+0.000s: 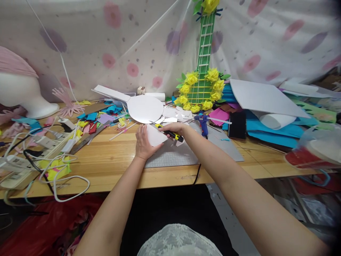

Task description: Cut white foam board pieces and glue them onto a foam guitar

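My left hand (144, 144) is closed on a small white piece of card (155, 136), thumb along its near edge and fingers over its left side. In my right hand (174, 131) is a yellow and black utility knife (176, 136), its blade end lying by the card's upper edge. Under both hands lies a grey cutting mat (176, 158). Just behind them rests a white banjo-shaped card cutout (145, 108) with a round body and a long neck. White paper scraps (173, 113) are heaped beside it.
A green paper guitar with yellow flowers (204, 85) stands at the back. Right of the mat are a blue glue gun (204, 126), a black phone-like slab (237, 125) and stacked sheets (269, 97). Power strips with cables (45, 153) and a metal ruler (89, 138) lie left.
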Available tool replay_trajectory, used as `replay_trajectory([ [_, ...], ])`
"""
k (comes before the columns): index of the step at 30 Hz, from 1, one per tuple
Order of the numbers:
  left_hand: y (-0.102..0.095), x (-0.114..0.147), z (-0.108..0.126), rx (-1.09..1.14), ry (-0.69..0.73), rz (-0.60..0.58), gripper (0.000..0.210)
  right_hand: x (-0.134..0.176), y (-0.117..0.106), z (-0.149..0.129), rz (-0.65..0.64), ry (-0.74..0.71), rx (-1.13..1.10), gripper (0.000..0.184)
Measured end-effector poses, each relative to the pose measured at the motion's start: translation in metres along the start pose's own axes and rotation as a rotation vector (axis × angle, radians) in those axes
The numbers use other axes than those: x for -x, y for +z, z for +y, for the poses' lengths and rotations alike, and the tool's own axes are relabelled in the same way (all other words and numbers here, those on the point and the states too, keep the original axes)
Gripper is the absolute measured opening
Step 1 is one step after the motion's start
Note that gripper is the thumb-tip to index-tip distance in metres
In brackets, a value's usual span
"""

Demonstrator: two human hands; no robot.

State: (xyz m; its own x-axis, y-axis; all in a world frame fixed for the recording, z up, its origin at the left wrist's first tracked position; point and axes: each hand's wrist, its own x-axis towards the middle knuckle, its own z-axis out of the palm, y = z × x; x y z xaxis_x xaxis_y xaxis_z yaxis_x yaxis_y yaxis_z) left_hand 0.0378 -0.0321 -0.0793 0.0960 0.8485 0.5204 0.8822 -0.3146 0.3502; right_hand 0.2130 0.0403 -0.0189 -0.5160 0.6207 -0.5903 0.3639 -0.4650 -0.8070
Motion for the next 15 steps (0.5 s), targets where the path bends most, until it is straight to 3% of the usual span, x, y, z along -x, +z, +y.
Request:
replay_trajectory([
  [3, 0.003, 0.0, -0.004, 0.044, 0.039, 0.091, 0.102, -0.001, 0.0, 0.003, -0.095, -0.029, -0.048, 0.021],
  [6, 0.007, 0.0, -0.008, 0.068, 0.06, 0.172, 0.097, -0.006, 0.001, 0.006, -0.044, -0.091, -0.085, 0.02],
  [10, 0.013, -0.001, -0.008, 0.034, 0.012, 0.153, 0.089, -0.014, -0.003, 0.007, 0.092, -0.218, -0.078, 0.023],
  [15, 0.016, -0.001, -0.005, -0.032, -0.052, 0.029, 0.089, -0.017, -0.008, 0.002, 0.454, -0.372, 0.157, 0.038],
])
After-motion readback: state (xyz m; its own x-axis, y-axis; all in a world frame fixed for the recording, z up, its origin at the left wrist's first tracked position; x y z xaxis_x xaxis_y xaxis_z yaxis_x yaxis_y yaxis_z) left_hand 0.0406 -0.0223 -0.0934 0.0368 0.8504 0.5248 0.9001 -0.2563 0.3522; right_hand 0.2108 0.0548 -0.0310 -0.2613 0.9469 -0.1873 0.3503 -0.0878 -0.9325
